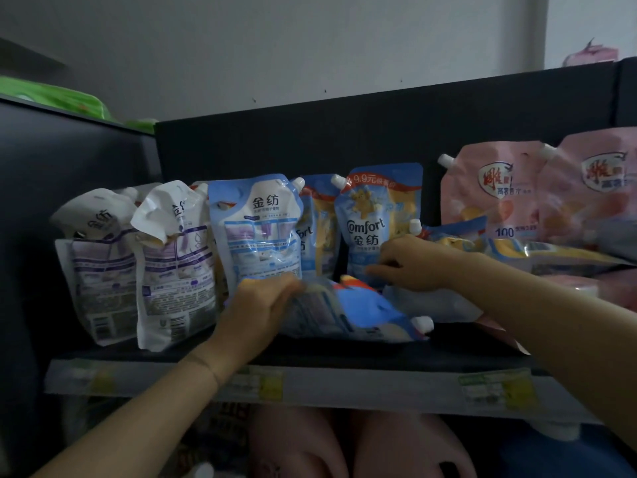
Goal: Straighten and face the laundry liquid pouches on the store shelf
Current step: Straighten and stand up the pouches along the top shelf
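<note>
Nearest, under the shelf: pink rounded packs (pixel 296 443) on lower level, blurred.

Shelf lip (pixel 362 384): pale strip, yellow-green price labels (pixel 270 386) stuck along it.

L hand (pixel 262 305): up from lower left, fingers curled round left end of flat blue pouch (pixel 365 312), gripping it.

Flat blue pouch: lying on its side at shelf front, centre. White spout cap pointing right. Glossy film, blue w/ red-orange patch, print too blurred to read.

R hand (pixel 413 262): in from right, fingers bent at foot of Comfort pouch (pixel 377 219), index stretched left. Touching it; pinching or not, can't tell. Pale pouch (pixel 431 301) lying flat under the wrist.

Row behind, L to R:
- Two white-purple pouches (pixel 100 270), standing, tops crumpled and folded fwd, back panels w/ small print and barcodes facing out.
- Blue back-out pouch (pixel 258 229), upright, white text panel showing, just above L hand.
- Second Comfort pouch (pixel 317 219), half hidden between neighbours.
- Comfort pouch: upright, front out, blue-yellow, teddy bear, red price banner on top, spout top left.

Right side: blue-yellow pouches (pixel 517 250) lying flat in a heap. Behind them, two pink pouches (pixel 493 191) upright, fronts out, spouts top left.

Far: black back panel (pixel 310 143), grey wall, green pack (pixel 51 98) atop left unit.
</note>
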Available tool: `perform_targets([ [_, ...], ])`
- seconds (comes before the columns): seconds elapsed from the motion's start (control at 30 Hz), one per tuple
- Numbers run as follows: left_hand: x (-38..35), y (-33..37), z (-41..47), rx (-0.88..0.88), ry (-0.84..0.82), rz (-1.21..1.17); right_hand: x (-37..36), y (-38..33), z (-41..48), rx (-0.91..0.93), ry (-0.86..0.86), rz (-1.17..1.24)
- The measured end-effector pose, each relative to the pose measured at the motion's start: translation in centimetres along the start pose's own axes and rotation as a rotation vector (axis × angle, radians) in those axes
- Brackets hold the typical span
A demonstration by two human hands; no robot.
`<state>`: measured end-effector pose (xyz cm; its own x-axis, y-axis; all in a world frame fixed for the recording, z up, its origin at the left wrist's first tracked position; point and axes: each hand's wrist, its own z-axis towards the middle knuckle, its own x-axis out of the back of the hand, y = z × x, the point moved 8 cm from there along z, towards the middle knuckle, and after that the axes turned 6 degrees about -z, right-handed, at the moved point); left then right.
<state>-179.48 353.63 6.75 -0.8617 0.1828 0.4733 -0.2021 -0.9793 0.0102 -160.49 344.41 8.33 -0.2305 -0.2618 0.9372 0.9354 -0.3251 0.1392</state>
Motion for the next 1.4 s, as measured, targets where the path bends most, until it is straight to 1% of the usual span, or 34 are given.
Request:
perform_targets([
  [0.1, 3.3, -2.0, -0.9, 0.151, 0.219, -0.049, -0.9, -0.8, 0.5, 0.013, -0.031, 0.009],
  [0.23, 5.1, -5.5, -2.1, 0.576, 0.406, -0.131, -1.7, -1.7, 1.3, 0.020, -0.140, -0.020],
  [0.27, 5.2, -6.2, -2.4, 0.660, 0.445, -0.168, -1.8, -1.8, 1.5, 0.011, -0.167, -0.051],
  [0.33, 5.5, -7.0, -2.6, 0.766, 0.522, -0.231, -2.4, -2.4, 1.9, -0.002, -0.221, -0.068],
  [0.37, 5.5, -7.2, -2.7, 0.812, 0.557, -0.247, -2.6, -2.9, 2.1, 0.005, -0.239, -0.027],
  [0.5, 5.0, -8.0, -3.0, 0.987, 0.645, -0.283, -3.1, -6.9, 2.6, 0.023, -0.259, 0.265],
  [0.53, 4.7, -8.5, -3.1, 1.020, 0.661, -0.296, -3.2, -7.8, 2.9, 0.023, -0.247, 0.261],
  [0.57, 4.5, -8.9, -3.2, 1.051, 0.675, -0.300, -3.2, -8.7, 3.2, 0.026, -0.222, 0.189],
  [0.63, 4.3, -9.3, -3.5, 1.080, 0.694, -0.287, -3.2, -9.7, 4.2, 0.019, -0.140, -0.059],
  [0.7, 4.2, -9.0, -3.4, 1.047, 0.728, -0.319, -2.9, -10.1, 4.9, -0.005, -0.101, -0.210],
  [0.77, 4.4, -8.5, -3.7, 0.972, 0.766, -0.353, -2.7, -10.0, 5.2, -0.015, -0.085, -0.251],
  [0.83, 5.1, -8.3, -4.1, 0.865, 0.765, -0.305, -2.6, -9.8, 4.7, -0.022, -0.080, -0.262],
  [0.87, 5.6, -8.3, -4.1, 0.794, 0.745, -0.238, -2.5, -9.8, 4.4, -0.024, -0.083, -0.264],
  [0.97, 6.5, -7.2, -3.3, 0.565, 0.582, -0.022, -2.3, -10.2, 3.8, 0.013, -0.046, -0.285],
  [1.1, 5.3, -2.8, -1.2, 0.193, 0.320, 0.313, -1.0, -9.8, 3.1, 0.056, 0.084, -0.254],
  [1.13, 4.3, -1.7, -0.6, 0.105, 0.261, 0.370, -0.8, -9.6, 2.9, 0.061, 0.092, -0.249],
  [1.2, 2.1, 0.2, 0.7, -0.023, 0.156, 0.382, -0.4, -9.2, 2.5, 0.072, 0.106, -0.271],
  [1.27, -0.1, 1.7, 2.2, -0.081, 0.073, 0.320, -0.1, -8.5, 2.3, 0.072, 0.118, -0.296],
  [1.3, -1.2, 2.3, 2.9, -0.083, 0.036, 0.276, 0.0, -7.8, 2.1, 0.061, 0.110, -0.303],
  [1.33, -2.2, 2.6, 3.4, -0.071, 0.006, 0.238, 0.2, -7.3, 1.9, 0.042, 0.098, -0.305],
  [1.4, -4.3, 2.6, 4.3, 0.014, -0.068, 0.155, 0.9, -5.8, 1.1, 0.005, 0.087, -0.314],
])
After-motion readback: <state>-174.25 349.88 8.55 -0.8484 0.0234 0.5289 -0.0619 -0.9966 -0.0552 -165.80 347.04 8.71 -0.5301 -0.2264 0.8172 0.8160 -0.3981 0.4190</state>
